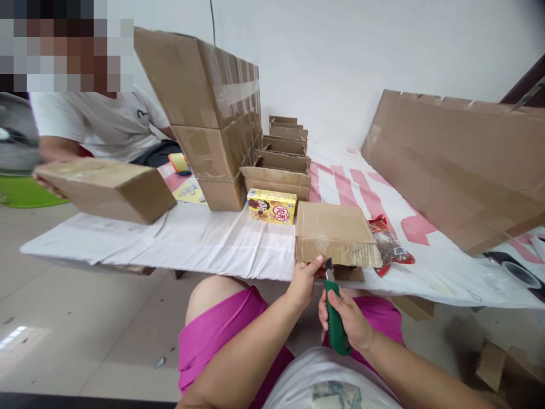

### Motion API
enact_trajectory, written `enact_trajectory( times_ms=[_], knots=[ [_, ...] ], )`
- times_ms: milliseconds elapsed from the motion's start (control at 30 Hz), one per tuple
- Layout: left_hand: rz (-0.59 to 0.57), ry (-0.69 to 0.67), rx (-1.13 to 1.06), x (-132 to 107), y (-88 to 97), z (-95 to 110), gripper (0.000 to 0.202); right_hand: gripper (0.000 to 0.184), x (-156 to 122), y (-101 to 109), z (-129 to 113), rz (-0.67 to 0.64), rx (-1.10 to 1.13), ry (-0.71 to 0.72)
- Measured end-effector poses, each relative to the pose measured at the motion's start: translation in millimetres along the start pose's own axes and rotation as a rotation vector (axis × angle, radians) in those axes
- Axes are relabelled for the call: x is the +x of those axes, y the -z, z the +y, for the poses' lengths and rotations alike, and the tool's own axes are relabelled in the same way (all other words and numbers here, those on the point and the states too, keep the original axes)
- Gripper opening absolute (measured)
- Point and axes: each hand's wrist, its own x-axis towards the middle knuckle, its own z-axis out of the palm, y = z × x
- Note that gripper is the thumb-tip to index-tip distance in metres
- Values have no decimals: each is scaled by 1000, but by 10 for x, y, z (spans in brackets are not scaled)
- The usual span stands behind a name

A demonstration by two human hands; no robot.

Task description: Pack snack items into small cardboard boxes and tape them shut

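The right hand (352, 322) wraps round a green cutter (336, 332), blade up by the near edge of a cardboard carton (334, 224); the left hand (303, 283) pinches that edge. Left of the carton, a yellow box (272, 207) stands on the surface (225, 241); right, a red packet (388, 247) lies.

I count one green knife (335, 321) in my right hand (351, 318) and one carton (332, 224) at my left hand (304, 281). Beyond my hands are one yellow box (272, 208) and one red packet (389, 248). Farther left, I see a front column of three boxes (196, 150), one tape roll (181, 163) and one person (113, 130); to their right, one large piece of cardboard (455, 170).
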Motion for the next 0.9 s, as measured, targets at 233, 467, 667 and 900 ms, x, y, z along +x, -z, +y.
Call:
enact_trajectory(
  times_ms=[233,467,667,900],
  knots=[
    [16,1,20,-10,-34,10,41,39,-28,0,-8,-39,8,-27],
    [22,-19,42,5,6,-46,40,42,3,-32,-24,38,15,-10],
    [-8,-43,28,1,4,-38,39,40,-16,-20,-49,-26,7,-24],
    [-12,-37,63,3,44,-95,38,41,-1,-50,-37,51,23,-6]
  ],
)
